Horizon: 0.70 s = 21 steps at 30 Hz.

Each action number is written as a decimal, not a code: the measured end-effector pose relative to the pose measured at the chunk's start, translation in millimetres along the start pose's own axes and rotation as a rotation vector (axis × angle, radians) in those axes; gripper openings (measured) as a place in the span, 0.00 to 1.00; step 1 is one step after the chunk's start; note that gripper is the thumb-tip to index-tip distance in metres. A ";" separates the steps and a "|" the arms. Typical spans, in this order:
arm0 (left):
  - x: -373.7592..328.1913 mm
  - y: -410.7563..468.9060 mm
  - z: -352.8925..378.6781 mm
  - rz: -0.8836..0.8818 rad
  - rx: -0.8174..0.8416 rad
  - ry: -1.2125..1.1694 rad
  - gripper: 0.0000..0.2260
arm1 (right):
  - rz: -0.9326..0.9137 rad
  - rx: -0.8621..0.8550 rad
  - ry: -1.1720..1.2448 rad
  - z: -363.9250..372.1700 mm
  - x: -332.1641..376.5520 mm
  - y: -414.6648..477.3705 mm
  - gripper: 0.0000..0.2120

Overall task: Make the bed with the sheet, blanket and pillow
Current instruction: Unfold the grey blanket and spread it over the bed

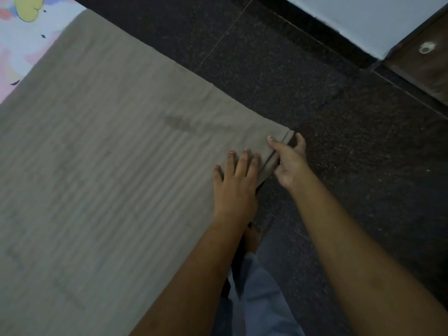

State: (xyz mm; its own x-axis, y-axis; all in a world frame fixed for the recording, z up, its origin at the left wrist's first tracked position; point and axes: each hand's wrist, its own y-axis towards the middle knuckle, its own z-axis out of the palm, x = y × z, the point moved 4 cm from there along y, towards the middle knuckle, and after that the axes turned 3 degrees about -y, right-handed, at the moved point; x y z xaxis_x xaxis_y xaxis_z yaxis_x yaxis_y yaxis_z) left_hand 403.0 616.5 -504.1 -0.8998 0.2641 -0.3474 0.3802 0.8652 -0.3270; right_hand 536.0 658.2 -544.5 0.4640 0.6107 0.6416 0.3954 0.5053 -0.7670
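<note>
Striped cloth (109,166): taupe, faintly ribbed, spread flat over most of the bed and probably the blanket of the task. Its hemmed corner (283,139) sits at the bed's corner, over the floor.
Darker patch (177,122): a smudge or shadow on the cloth near the far edge; which one cannot be told.
Left hand (236,185): lies palm down on the cloth just beside the hem, fingers straight and slightly spread, pressing and gripping nothing.
Right hand (289,163): pinches the hemmed corner, one digit on top and the others past the edge, partly hidden.
Printed sheet (21,44): pale blue with pink patches and a yellow shape, showing beyond the cloth's far end at upper left.
Pillow: not in view.
Surroundings: dark speckled floor (339,141); a bare foot (252,238) and a blue trouser leg (259,299) close against the bed; a pale wall (351,18); a brown wooden panel (426,61) bearing a round white fitting (424,48).
Risk 1: a hard pull by the pinching hand could drag the whole cloth askew, because only the flat hand anchors it.
Risk 2: lifting the flat hand early could let ridges form near the hem.
Risk 3: the corner could drop to the floor if released untucked.
Writing: no brand, label or legible text.
</note>
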 end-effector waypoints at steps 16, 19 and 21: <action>46.8 -126.4 32.4 -0.108 -0.184 0.139 0.40 | 0.023 0.084 0.047 0.3 -84.2 -88.2 0.33; 60.5 -156.9 36.2 -0.156 -0.207 0.144 0.39 | -0.040 0.091 -0.124 5.6 -138.5 -120.3 0.20; 67.2 -175.5 42.4 -0.184 -0.197 0.151 0.40 | -0.071 0.088 -0.215 8.7 -167.6 -137.7 0.16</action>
State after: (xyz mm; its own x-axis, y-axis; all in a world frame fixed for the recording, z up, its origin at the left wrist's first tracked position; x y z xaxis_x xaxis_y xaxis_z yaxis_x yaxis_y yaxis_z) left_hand 284.8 464.4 -507.3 -0.9769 0.1429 -0.1591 0.1724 0.9664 -0.1909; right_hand 396.9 491.5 -546.5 0.2543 0.6831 0.6846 0.3459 0.5968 -0.7240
